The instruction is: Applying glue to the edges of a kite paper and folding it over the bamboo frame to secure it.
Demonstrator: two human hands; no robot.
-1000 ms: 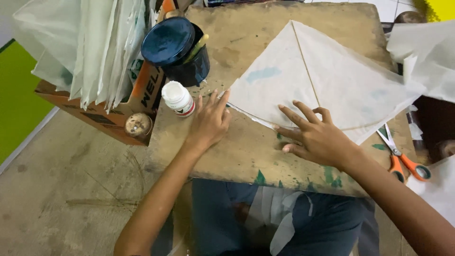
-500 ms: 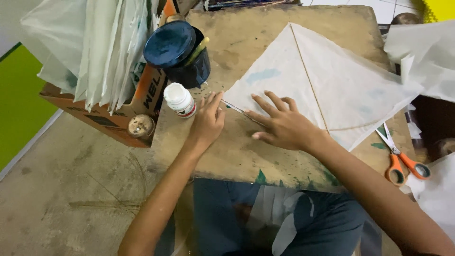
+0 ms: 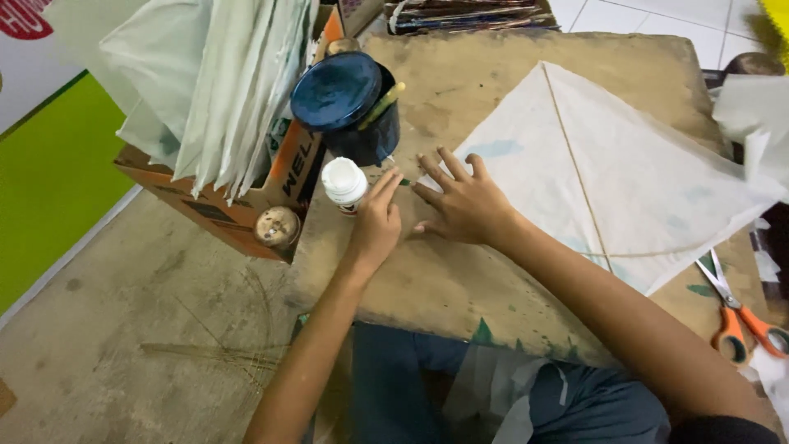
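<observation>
The white diamond-shaped paper kite (image 3: 625, 181) lies flat on the worn wooden bench (image 3: 460, 279), right of centre. The right hand (image 3: 464, 201) presses its left corner, fingers spread; the left hand (image 3: 376, 222) rests flat beside it, fingers together. A slip could tear the thin paper or knock the small white-capped bottle (image 3: 344, 184) nearby.

Both forearms reach forward and inward, bare to the elbow. The left hand (image 3: 376, 224) lies palm down with fingers together and extended; the right hand (image 3: 462, 201) lies flat just beside it, fingers spread wide
</observation>
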